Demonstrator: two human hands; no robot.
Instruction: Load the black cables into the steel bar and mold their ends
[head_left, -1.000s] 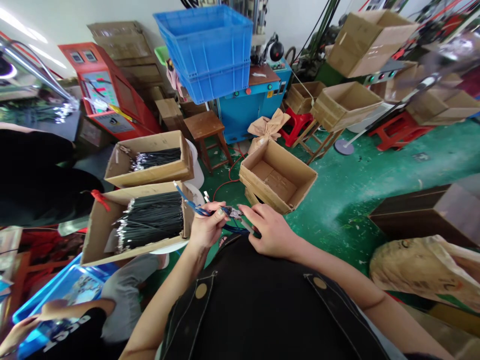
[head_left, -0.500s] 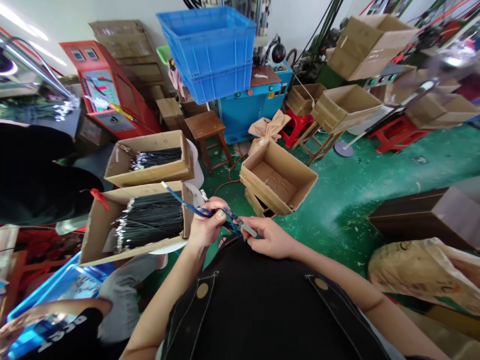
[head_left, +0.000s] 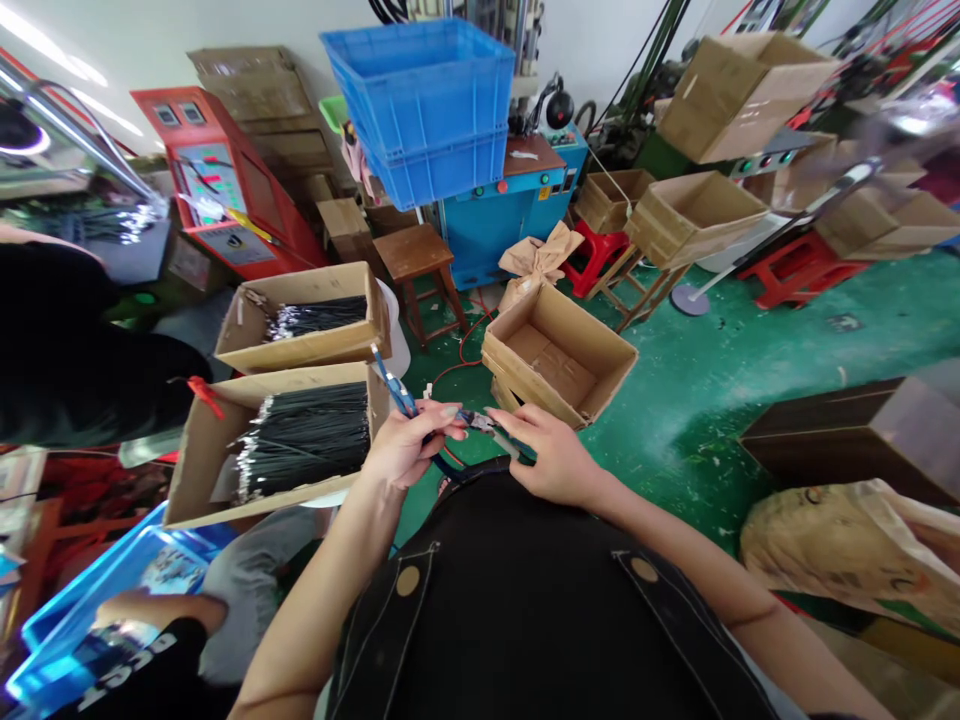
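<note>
My left hand point(head_left: 409, 440) is closed round a bundle of blue cables point(head_left: 397, 388), whose light-coloured ends stick up toward the upper left. Small pliers point(head_left: 480, 422) with green handles are in my right hand point(head_left: 555, 455), its fingers wrapped round them. The metal jaws point left and lie close to my left fingertips, at a dark part of the cables; whether they grip it is too small to tell. A loop of cable hangs below my left hand, in front of the black apron point(head_left: 517, 590).
Left of my hands, cartons of black cables point(head_left: 307, 435) stand near a blue bin point(head_left: 56, 610). An open carton point(head_left: 559, 355) lies ahead, a wooden stool point(head_left: 412, 252) beyond it. People sit at the left; one person's arm point(head_left: 161, 605) reaches over the bin.
The cables in my left hand have swung more upright. The pliers' jaws now show between my hands, and my right hand has shifted slightly right and up.
</note>
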